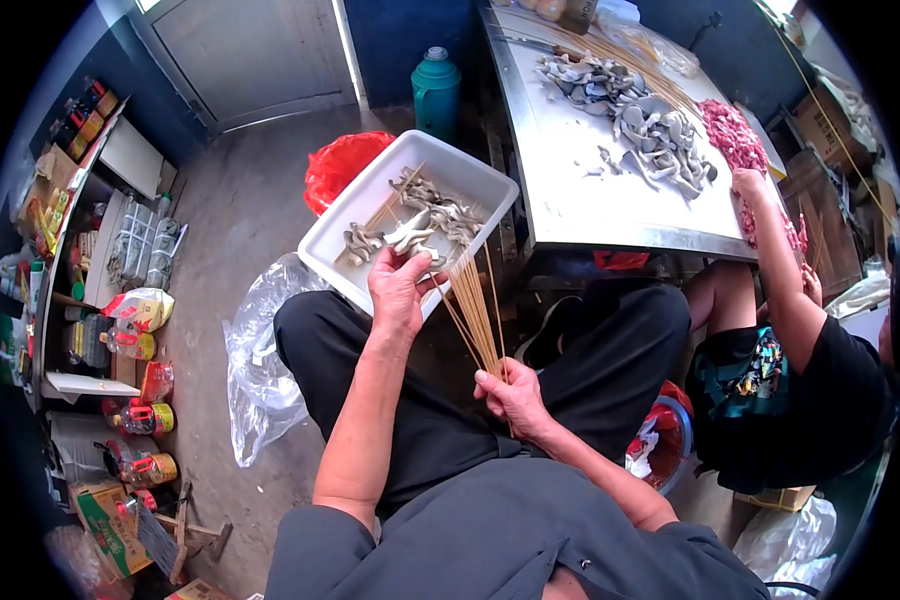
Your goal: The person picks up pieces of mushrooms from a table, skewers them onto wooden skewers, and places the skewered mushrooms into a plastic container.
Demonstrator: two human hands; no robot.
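My left hand (pixel 398 288) is closed at the near edge of a white plastic tub (pixel 314 246), its thumb and fingers pinching pale oyster mushroom pieces (pixel 410 234). Whether a skewer runs through these pieces is hard to see. Inside the tub lie several grey-brown oyster mushroom pieces (pixel 457 222) threaded on skewers. My right hand (pixel 515 397) grips a bundle of bamboo skewers (pixel 477 318) by the lower end, above my lap. The skewers fan out toward the tub, their upper ends close to my left fingers.
Torn oyster mushrooms (pixel 660 140), more skewers (pixel 620 50) and red meat pieces (pixel 734 135) lie on a white table (pixel 580 205). Another person's hand (pixel 748 182) touches the meat. A red bag (pixel 340 165), green thermos (pixel 436 90) and clear plastic sheet (pixel 260 350) are around the tub.
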